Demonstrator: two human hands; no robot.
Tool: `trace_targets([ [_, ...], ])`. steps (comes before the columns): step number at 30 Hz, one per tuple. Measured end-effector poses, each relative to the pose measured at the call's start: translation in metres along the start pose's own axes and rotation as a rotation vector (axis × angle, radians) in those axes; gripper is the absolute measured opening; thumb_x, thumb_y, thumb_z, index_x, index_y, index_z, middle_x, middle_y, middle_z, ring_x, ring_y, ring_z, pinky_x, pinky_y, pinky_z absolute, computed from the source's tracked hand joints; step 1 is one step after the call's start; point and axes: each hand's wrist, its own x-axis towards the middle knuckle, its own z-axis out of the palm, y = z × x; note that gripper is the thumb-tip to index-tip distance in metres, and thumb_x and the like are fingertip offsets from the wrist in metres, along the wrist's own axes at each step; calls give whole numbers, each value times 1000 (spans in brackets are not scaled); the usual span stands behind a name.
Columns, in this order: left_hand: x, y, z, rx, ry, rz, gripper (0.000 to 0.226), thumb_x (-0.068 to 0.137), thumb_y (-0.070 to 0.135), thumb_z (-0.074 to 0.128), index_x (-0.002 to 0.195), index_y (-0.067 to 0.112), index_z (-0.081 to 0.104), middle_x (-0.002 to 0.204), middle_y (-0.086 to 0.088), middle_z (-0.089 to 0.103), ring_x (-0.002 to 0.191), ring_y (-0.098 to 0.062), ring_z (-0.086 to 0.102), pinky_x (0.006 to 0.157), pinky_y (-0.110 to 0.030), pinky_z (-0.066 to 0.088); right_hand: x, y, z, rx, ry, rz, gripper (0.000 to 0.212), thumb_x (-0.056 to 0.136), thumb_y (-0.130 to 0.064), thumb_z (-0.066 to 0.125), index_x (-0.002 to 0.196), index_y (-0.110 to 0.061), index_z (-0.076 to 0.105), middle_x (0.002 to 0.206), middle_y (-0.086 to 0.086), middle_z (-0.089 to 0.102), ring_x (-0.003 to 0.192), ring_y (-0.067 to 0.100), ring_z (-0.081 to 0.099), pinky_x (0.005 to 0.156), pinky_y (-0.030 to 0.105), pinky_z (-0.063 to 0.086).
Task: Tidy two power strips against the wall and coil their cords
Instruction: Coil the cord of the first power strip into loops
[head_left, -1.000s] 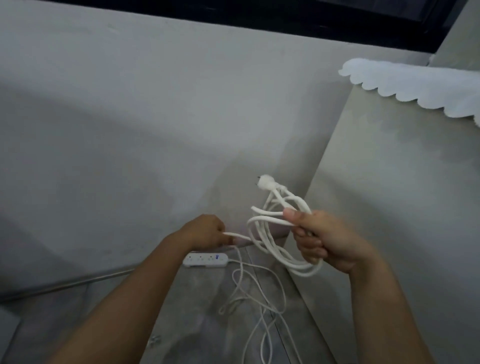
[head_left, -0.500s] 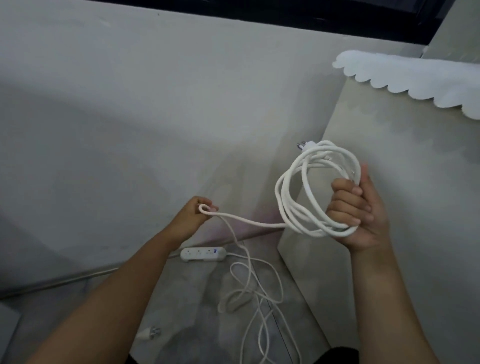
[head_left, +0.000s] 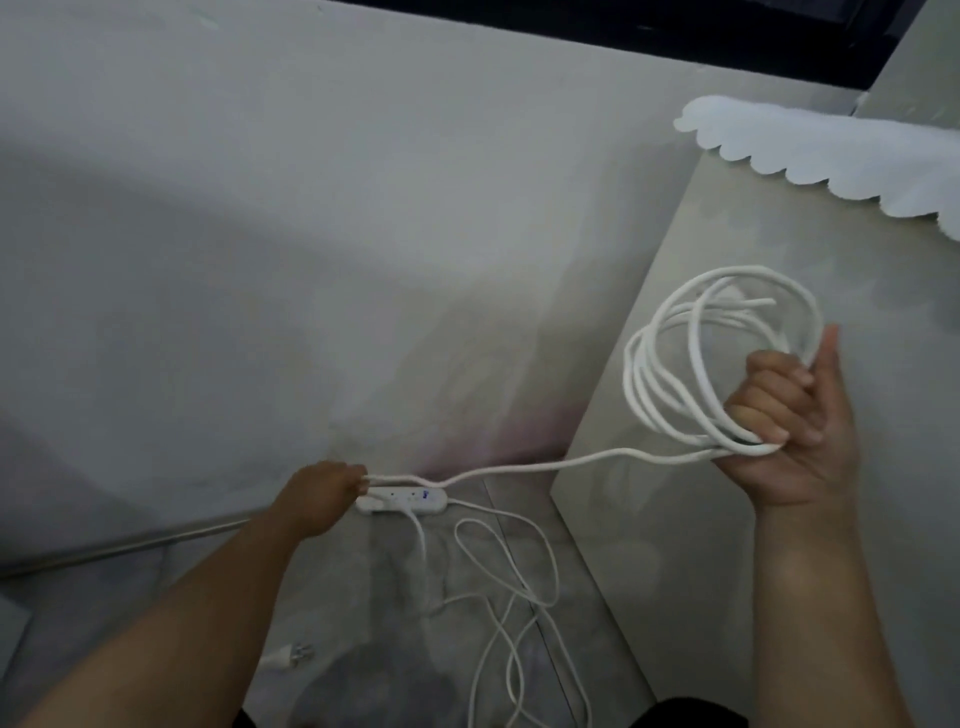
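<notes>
My right hand (head_left: 789, 431) is raised at the right and grips several loops of a thick white cord (head_left: 675, 374). From the coil a single strand runs down and left to my left hand (head_left: 322, 493), which pinches it low near the wall. Just right of that hand a white power strip (head_left: 405, 501) lies on the floor against the wall. A thinner white cord (head_left: 519, 587) sprawls in loose loops on the floor in front of the strip. A white plug (head_left: 288, 657) lies on the floor beside my left forearm.
A pale wall (head_left: 260, 260) fills the left and centre. A light cabinet side (head_left: 675, 545) stands at the right, topped by a white scalloped cloth (head_left: 831, 150). A metal rail (head_left: 130, 545) runs along the wall's base. The floor is grey tile.
My left hand has dropped from chest height down to the floor beside the power strip, still holding the strand. My right hand with the coil has moved right and the loops have spread wider.
</notes>
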Motion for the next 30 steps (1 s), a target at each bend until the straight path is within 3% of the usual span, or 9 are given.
trace_targets([
  [2,1,-3,-9,-177,-52,-56,14,97,18,46,94,14,58,122,-13,60,107,-31,57,87,-37,46,-4,-3,6,-30,-3,16,53,99,-46,40,75,0,51,44,-12,19,37,-1,19,49,28,26],
  [5,8,6,-26,-276,-73,-102,10,97,11,45,95,15,54,109,-16,67,90,-28,62,75,-32,44,-9,-5,9,-93,57,91,52,99,-45,39,73,-1,51,42,-11,15,35,1,14,42,23,20],
  [10,17,34,-57,-176,-75,-142,29,100,32,41,98,10,61,100,-17,66,93,-31,62,73,-33,44,1,18,13,-1025,662,130,44,86,-48,52,56,-17,43,40,-8,18,28,5,15,31,16,25],
  [14,22,76,-91,-741,-234,-325,39,95,41,50,79,9,65,56,-7,43,41,-20,37,44,-21,28,16,62,-2,-1453,756,246,42,87,-41,63,59,-17,43,40,-3,31,31,10,28,35,17,25],
  [17,19,109,-106,-1311,-252,-460,39,97,42,41,73,13,48,45,2,34,32,-9,25,35,-12,20,34,94,-23,-1487,821,214,41,89,-35,64,60,-16,42,38,0,35,30,14,34,36,17,30],
  [20,10,143,-116,-1530,-162,-420,33,97,33,31,71,15,42,46,0,35,29,-10,26,36,-12,20,53,117,-45,-1456,954,155,42,89,-33,64,58,-14,43,38,4,40,34,20,40,42,27,35],
  [23,-5,165,-118,-1409,-69,-145,22,94,24,36,77,15,45,51,0,39,35,-10,31,39,-16,24,64,125,-61,-1221,1047,104,35,93,-29,59,66,-11,46,46,8,43,34,18,45,41,23,38],
  [27,-17,172,-108,-938,82,164,28,100,31,38,83,11,48,62,2,50,55,-13,46,58,-29,37,72,120,-64,-714,1033,164,36,100,-38,44,86,-7,54,67,13,52,54,21,58,55,27,50],
  [30,-19,169,-106,-848,121,209,29,101,33,38,85,12,51,69,4,57,59,-6,51,62,-27,40,73,112,-64,-624,966,322,52,93,-56,45,72,-10,56,51,7,56,47,17,57,51,24,48],
])
